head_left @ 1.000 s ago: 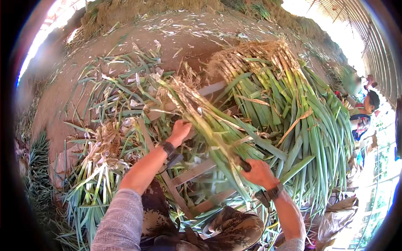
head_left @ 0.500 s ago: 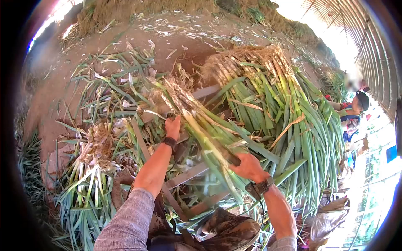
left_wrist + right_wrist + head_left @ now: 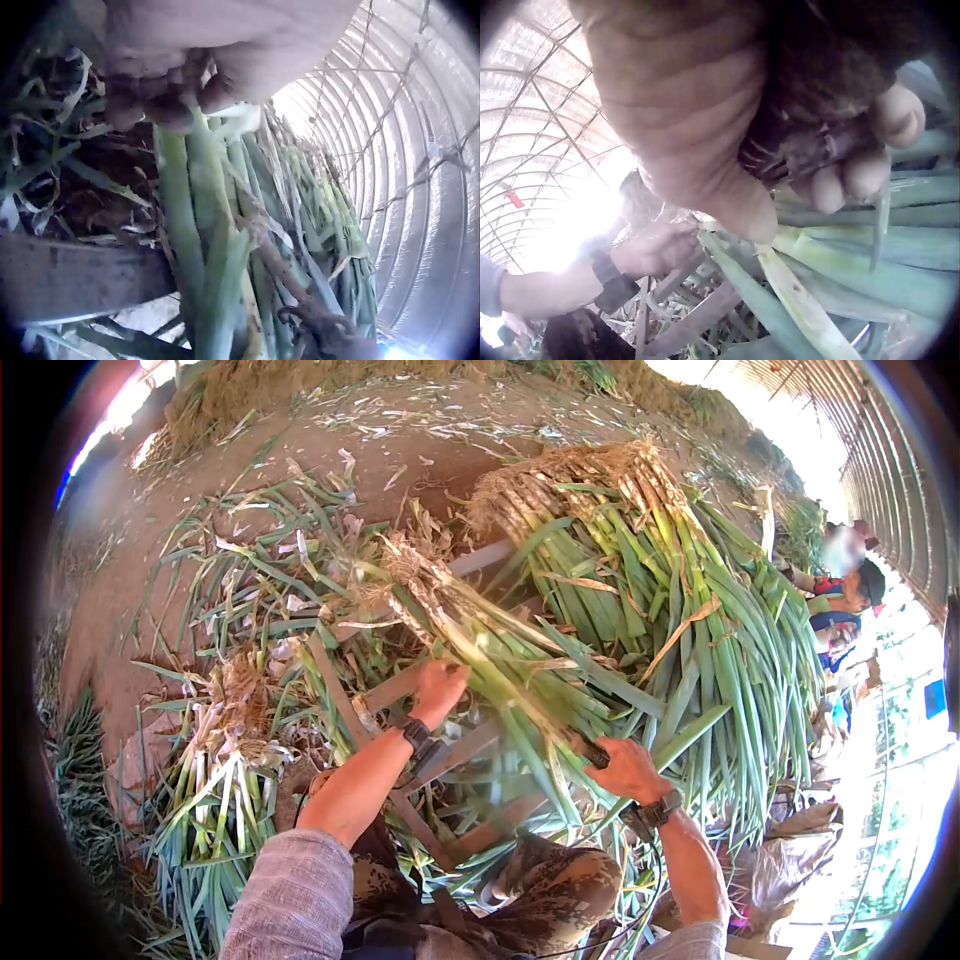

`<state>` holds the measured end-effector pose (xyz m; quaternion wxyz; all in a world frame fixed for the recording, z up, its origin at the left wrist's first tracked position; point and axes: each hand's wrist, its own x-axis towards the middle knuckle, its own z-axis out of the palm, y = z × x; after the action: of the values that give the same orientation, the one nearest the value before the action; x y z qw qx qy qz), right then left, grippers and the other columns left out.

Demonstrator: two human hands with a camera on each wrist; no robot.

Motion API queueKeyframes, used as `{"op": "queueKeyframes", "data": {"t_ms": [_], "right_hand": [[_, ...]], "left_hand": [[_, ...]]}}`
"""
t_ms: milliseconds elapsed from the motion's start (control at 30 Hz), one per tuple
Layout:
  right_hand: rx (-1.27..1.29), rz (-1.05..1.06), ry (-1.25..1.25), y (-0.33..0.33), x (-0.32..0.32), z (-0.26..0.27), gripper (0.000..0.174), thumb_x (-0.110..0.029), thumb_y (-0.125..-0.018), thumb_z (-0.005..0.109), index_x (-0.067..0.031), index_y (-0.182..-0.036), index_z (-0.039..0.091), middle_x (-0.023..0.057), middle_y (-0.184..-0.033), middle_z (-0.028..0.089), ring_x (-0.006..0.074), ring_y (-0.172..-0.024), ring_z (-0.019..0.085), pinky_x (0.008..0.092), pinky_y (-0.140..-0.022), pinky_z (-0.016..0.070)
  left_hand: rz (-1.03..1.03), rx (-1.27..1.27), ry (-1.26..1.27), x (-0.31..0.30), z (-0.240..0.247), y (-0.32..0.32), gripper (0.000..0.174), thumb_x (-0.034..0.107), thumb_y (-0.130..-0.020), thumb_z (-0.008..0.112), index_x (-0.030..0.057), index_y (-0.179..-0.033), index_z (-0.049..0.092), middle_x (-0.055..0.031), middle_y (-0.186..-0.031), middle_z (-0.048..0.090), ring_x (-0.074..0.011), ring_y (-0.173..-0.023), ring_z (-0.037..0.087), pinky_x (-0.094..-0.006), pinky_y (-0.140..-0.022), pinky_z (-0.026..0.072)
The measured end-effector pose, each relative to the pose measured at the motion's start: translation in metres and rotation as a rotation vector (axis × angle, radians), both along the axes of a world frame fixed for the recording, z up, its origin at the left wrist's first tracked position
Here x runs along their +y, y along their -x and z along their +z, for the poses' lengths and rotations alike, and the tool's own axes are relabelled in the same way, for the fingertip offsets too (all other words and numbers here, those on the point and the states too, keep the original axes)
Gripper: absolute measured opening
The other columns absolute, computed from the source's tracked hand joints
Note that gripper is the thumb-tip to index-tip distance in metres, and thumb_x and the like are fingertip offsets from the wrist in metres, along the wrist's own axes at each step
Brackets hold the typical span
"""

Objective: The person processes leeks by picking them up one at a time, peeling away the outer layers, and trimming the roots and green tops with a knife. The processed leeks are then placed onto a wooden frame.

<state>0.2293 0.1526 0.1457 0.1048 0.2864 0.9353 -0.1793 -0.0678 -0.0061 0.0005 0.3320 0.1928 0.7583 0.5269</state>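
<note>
In the head view my left hand is bent at the left side of a slanting bunch of leeks, whose rooty ends point up and away. Its fingers curl over the top of a green leek stalk in the left wrist view. My right hand grips a dark brown, stick-like tool over the leaf end of that bunch. In the right wrist view thumb and fingers wrap the dirt-dark tool, just above the leaves; its exact kind does not show.
A big pile of leeks lies to the right, roots away. Cleaned leeks with white stems lie at the left. Flat bars of a frame cross between my knees. Leaf scraps litter the ground. People sit far right.
My left hand went up toward the roots, then came back down along the stalks. The right hand stays near the leaf end with the tool. A pale strip now shows above the right-hand pile.
</note>
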Motion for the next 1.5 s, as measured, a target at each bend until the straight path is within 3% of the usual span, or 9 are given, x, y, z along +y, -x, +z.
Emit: {"op": "queueKeyframes", "data": {"t_ms": [100, 267, 433, 567, 633, 933, 1100, 1300, 1500], "right_hand": [[-0.023, 0.015, 0.119, 0.013, -0.005, 0.002, 0.044, -0.040, -0.076, 0.068, -0.0071, -0.105, 0.068, 0.0207, -0.090, 0.069, 0.0416, -0.085, 0.065, 0.0474, -0.078, 0.0519], [0.079, -0.007, 0.185, 0.015, 0.010, -0.002, 0.042, -0.034, -0.072, 0.069, -0.0051, -0.103, 0.068, 0.0216, -0.087, 0.068, 0.0393, -0.081, 0.066, 0.0443, -0.073, 0.0515], [-0.056, 0.072, 0.111, -0.023, 0.023, 0.013, 0.043, -0.034, -0.071, 0.069, -0.0018, -0.099, 0.067, 0.0227, -0.085, 0.067, 0.0399, -0.081, 0.065, 0.0453, -0.073, 0.0510], [0.033, -0.011, 0.105, -0.068, 0.024, 0.011, 0.043, -0.036, -0.072, 0.071, -0.0010, -0.096, 0.066, 0.0225, -0.082, 0.067, 0.0398, -0.080, 0.066, 0.0459, -0.072, 0.0501], [-0.169, -0.047, 0.211, -0.074, 0.017, 0.029, 0.053, -0.038, -0.073, 0.074, 0.0024, -0.107, 0.067, 0.0242, -0.087, 0.067, 0.0360, -0.082, 0.066, 0.0422, -0.076, 0.0506], [-0.038, -0.028, 0.033, -0.113, -0.001, 0.039, 0.031, -0.030, -0.073, 0.069, -0.0060, -0.092, 0.067, 0.0221, -0.077, 0.066, 0.0436, -0.076, 0.063, 0.0494, -0.068, 0.0501], [-0.083, -0.071, -0.070, -0.126, 0.002, 0.035, 0.026, -0.027, -0.073, 0.066, -0.0057, -0.087, 0.065, 0.0201, -0.074, 0.065, 0.0431, -0.074, 0.062, 0.0505, -0.067, 0.0492], [0.000, -0.141, 0.043, -0.132, -0.001, 0.028, 0.028, -0.030, -0.074, 0.067, -0.0076, -0.091, 0.066, 0.0187, -0.080, 0.067, 0.0413, -0.077, 0.063, 0.0499, -0.069, 0.0498], [0.040, -0.092, 0.042, -0.131, 0.000, 0.012, 0.029, -0.031, -0.074, 0.067, -0.0071, -0.090, 0.065, 0.0191, -0.080, 0.067, 0.0417, -0.080, 0.063, 0.0481, -0.071, 0.0502]], "left_hand": [[0.164, 0.180, -0.263, 0.015, -0.005, -0.011, 0.034, 0.019, -0.084, 0.063, -0.0070, -0.106, 0.061, -0.0152, -0.088, 0.069, -0.0211, -0.078, 0.067, -0.0342, -0.071, 0.0522], [0.334, -0.169, -0.339, 0.025, 0.000, 0.004, 0.037, 0.015, -0.083, 0.065, -0.0074, -0.111, 0.056, -0.0179, -0.093, 0.067, -0.0258, -0.076, 0.067, -0.0363, -0.059, 0.0556], [0.342, -0.093, -0.322, 0.037, -0.003, -0.012, 0.035, 0.015, -0.085, 0.067, -0.0055, -0.109, 0.053, -0.0175, -0.097, 0.063, -0.0252, -0.071, 0.068, -0.0365, -0.048, 0.0558], [0.331, -0.438, -0.337, 0.034, 0.030, -0.019, 0.025, 0.015, -0.090, 0.064, -0.0028, -0.105, 0.055, -0.0156, -0.096, 0.064, -0.0241, -0.071, 0.071, -0.0341, -0.033, 0.0455], [0.277, -0.489, -0.262, 0.031, 0.045, -0.013, 0.023, 0.016, -0.091, 0.063, -0.0012, -0.103, 0.056, -0.0125, -0.088, 0.066, -0.0252, -0.072, 0.072, -0.0319, -0.031, 0.0403], [0.207, -0.503, -0.026, 0.047, 0.023, 0.024, 0.019, 0.027, -0.084, 0.073, 0.0119, -0.084, 0.061, -0.0007, -0.069, 0.058, -0.0132, -0.054, 0.049, -0.0363, -0.049, 0.0358], [0.213, -0.474, 0.007, 0.057, 0.010, 0.029, 0.024, 0.029, -0.085, 0.074, 0.0108, -0.078, 0.059, -0.0014, -0.066, 0.055, -0.0142, -0.053, 0.049, -0.0369, -0.049, 0.0355], [0.248, -0.429, -0.007, 0.057, 0.028, 0.005, 0.023, 0.026, -0.087, 0.071, 0.0113, -0.101, 0.060, -0.0045, -0.090, 0.066, -0.0185, -0.062, 0.063, -0.0397, -0.049, 0.0394], [0.255, -0.311, -0.057, 0.063, 0.012, 0.013, 0.017, 0.022, -0.083, 0.074, 0.0079, -0.080, 0.064, -0.0072, -0.077, 0.064, -0.0180, -0.060, 0.061, -0.0380, -0.047, 0.0414]]}}
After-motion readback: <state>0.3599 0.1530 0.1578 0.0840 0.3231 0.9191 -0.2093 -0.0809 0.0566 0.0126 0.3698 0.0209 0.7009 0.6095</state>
